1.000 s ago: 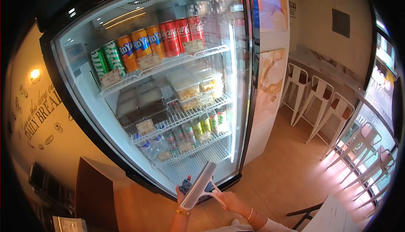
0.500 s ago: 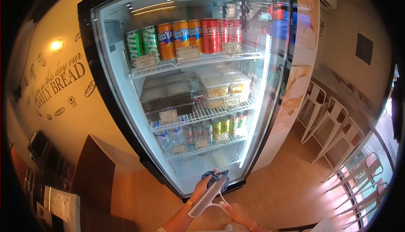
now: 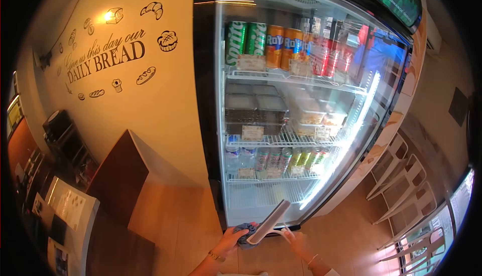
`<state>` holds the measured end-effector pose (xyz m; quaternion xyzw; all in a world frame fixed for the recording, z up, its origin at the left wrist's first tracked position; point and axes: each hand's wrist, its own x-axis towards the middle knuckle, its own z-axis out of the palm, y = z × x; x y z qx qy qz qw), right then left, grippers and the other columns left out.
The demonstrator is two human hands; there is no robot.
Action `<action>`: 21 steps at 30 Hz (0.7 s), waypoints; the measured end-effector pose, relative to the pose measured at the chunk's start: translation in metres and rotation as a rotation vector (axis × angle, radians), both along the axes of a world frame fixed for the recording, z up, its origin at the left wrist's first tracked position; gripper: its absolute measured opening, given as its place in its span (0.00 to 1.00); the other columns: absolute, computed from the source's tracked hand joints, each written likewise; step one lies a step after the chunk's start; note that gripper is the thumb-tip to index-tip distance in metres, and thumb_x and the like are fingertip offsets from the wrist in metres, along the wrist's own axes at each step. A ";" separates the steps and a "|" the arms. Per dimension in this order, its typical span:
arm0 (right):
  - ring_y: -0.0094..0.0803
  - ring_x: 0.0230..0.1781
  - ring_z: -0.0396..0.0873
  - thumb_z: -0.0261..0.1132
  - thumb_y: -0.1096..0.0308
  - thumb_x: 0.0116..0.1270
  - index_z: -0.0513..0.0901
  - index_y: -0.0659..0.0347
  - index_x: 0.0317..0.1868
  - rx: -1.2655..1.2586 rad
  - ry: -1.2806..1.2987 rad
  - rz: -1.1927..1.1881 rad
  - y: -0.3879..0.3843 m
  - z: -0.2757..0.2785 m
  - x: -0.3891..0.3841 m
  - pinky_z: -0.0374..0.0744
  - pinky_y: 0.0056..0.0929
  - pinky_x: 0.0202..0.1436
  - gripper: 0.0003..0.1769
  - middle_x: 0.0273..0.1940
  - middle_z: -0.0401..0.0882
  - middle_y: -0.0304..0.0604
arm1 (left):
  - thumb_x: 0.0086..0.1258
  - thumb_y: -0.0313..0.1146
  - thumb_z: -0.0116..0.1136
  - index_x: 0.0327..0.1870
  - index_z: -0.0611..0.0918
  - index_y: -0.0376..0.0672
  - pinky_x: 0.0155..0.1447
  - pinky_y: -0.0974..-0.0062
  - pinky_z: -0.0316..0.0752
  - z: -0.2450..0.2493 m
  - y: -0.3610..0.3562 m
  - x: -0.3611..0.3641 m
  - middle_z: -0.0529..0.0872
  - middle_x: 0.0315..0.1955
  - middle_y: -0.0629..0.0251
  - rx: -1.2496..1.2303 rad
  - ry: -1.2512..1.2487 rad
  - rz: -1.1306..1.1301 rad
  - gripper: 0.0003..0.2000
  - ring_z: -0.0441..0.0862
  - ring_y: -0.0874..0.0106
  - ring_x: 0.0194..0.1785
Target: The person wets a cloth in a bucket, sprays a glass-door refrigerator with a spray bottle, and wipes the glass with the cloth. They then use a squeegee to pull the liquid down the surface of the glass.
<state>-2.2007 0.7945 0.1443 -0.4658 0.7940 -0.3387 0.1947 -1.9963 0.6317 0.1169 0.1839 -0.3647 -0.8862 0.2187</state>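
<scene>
In front of the base of a glass-door drinks fridge (image 3: pixel 215 125), my left hand (image 3: pixel 228 240) is closed on a bunched grey-blue cloth (image 3: pixel 246 236). The cloth lies against the lower end of a white squeegee (image 3: pixel 270 221), whose blade slants up to the right. My right hand (image 3: pixel 297 242) is wrapped round the squeegee's handle. Behind the glass, cans (image 3: pixel 283 47), stacked food boxes and bottles stand on wire shelves.
A wall with bread drawings and lettering (image 3: pixel 108 65) is at the left, above a dark brown panel (image 3: pixel 118 175). White metal stools (image 3: pixel 396 175) stand at the right. Wooden floor (image 3: pixel 175 226) shows below.
The view has swung left, so the fridge sits further right in it. The cloth is now at the squeegee's lower end instead of near its upper end.
</scene>
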 end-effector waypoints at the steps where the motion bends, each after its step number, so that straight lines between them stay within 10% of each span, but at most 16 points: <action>1: 0.55 0.30 0.78 0.53 0.44 0.67 0.82 0.56 0.42 -0.050 0.038 -0.035 -0.004 0.006 -0.006 0.74 0.44 0.31 0.24 0.25 0.78 0.56 | 0.68 0.29 0.51 0.59 0.71 0.32 0.63 0.66 0.71 0.002 -0.001 0.017 0.73 0.59 0.52 0.114 0.045 0.005 0.19 0.75 0.64 0.59; 11: 0.42 0.19 0.75 0.59 0.41 0.61 0.78 0.55 0.39 -0.484 1.075 0.238 -0.136 0.323 0.018 0.70 0.37 0.21 0.25 0.20 0.75 0.44 | 0.68 0.32 0.48 0.57 0.71 0.40 0.66 0.62 0.67 -0.014 -0.013 0.087 0.76 0.53 0.57 0.329 0.268 0.359 0.17 0.72 0.62 0.60; 21: 0.40 0.15 0.75 0.57 0.38 0.60 0.78 0.54 0.34 -0.526 1.319 0.160 -0.174 0.369 0.035 0.69 0.34 0.19 0.25 0.15 0.74 0.43 | 0.68 0.33 0.49 0.54 0.73 0.41 0.63 0.61 0.69 -0.023 -0.036 0.117 0.79 0.49 0.58 0.444 0.233 0.400 0.15 0.75 0.62 0.57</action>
